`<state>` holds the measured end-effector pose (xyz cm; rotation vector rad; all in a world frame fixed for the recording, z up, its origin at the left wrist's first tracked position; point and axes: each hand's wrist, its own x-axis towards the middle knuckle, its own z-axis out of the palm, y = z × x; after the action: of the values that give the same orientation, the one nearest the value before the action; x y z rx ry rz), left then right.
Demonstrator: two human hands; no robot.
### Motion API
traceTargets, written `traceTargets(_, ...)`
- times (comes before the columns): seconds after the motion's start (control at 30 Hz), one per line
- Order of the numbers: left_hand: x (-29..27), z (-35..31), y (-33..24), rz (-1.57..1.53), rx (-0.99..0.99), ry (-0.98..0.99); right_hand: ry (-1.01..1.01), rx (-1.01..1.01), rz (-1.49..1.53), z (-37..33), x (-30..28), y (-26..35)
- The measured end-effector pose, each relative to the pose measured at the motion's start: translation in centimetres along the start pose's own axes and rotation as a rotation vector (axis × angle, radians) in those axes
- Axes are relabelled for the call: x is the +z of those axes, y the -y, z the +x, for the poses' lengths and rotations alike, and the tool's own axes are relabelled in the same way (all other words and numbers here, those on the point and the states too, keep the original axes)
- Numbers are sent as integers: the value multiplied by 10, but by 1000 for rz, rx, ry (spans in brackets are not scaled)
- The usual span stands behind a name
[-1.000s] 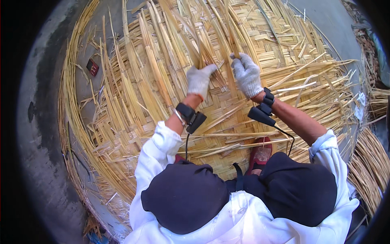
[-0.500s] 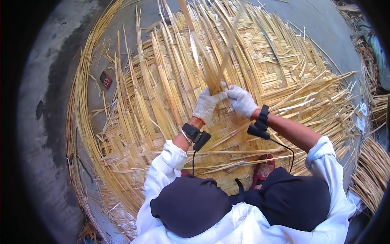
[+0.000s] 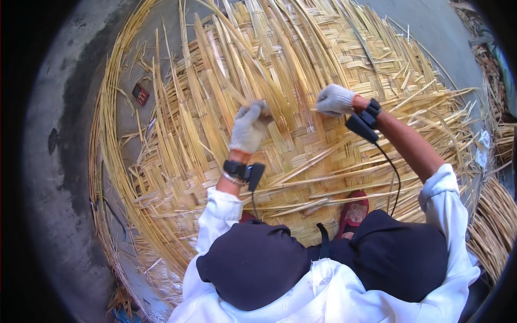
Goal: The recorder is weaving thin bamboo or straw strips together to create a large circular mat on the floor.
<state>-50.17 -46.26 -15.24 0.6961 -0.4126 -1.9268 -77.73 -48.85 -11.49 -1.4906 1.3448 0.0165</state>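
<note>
A large mat of woven split reed (image 3: 315, 151) covers the ground in front of me, with long loose reed strips (image 3: 215, 102) standing out of its weave toward the far side. My left hand (image 3: 249, 128), in a whitish knit glove, is closed on reed strips just left of the mat's middle; its fingertips are partly blurred. To the right, my gloved right hand (image 3: 335, 100) is closed over the weave, its fingers pinched at a strip. What lies inside its palm is hidden. The hands are apart, with several upright strips between them.
Long reeds (image 3: 107, 107) curve along the mat's left side. A small dark red object (image 3: 141, 95) lies on the grey concrete floor (image 3: 70, 177). At the right rests a bundle of reeds (image 3: 493, 223). My red shoe (image 3: 354, 212) stands on the mat.
My hands were together at the middle on a bunch of strips. Now they are apart, the left toward the left, the right outward and slightly farther away. The raised strips have dropped leftward.
</note>
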Motion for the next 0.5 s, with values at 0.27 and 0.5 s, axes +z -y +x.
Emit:
traceTargets(0.27,-26,-76,-37,454,323,-133,-346,-100,-637,-13,21,-11)
traceTargets(0.5,-85,-90,-26,778,324,-624,-231,-98,-456,-6,7,-19)
